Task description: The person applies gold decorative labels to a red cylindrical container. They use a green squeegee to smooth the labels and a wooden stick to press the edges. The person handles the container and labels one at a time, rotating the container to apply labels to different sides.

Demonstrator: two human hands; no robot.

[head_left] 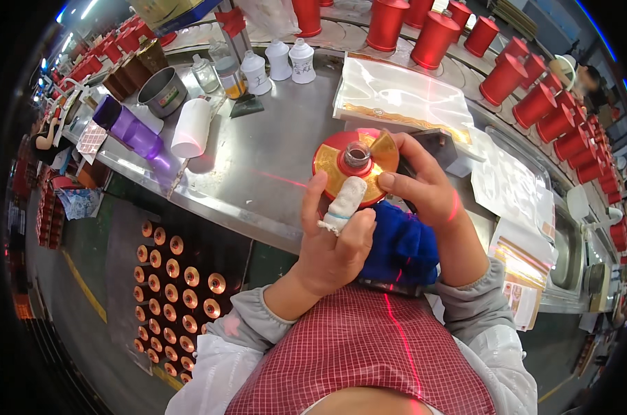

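A red bottle (321,149) with an uncapped clear glass neck (357,158) points its mouth toward me. Gold label pieces cover its shoulder around the neck, and one gold piece (384,146) stands partly raised at the right. My left hand (335,250) lies against the bottle's near left side. One of its fingers wears a white cloth cover (348,197) and presses on the gold. My right hand (424,181) closes on the bottle's right side, thumb on the gold near the neck. Below the bottle, a blue cloth (400,242) sits in front of my apron.
Label sheets (403,90) lie at the back, more (514,183) at right. A dark box-shaped device (446,149) stands beside my right hand. White bottles (301,61), a white roll (192,128), a purple cup (130,128) and a grey pot (162,91) stand left. Red bottles (434,40) line the conveyor.
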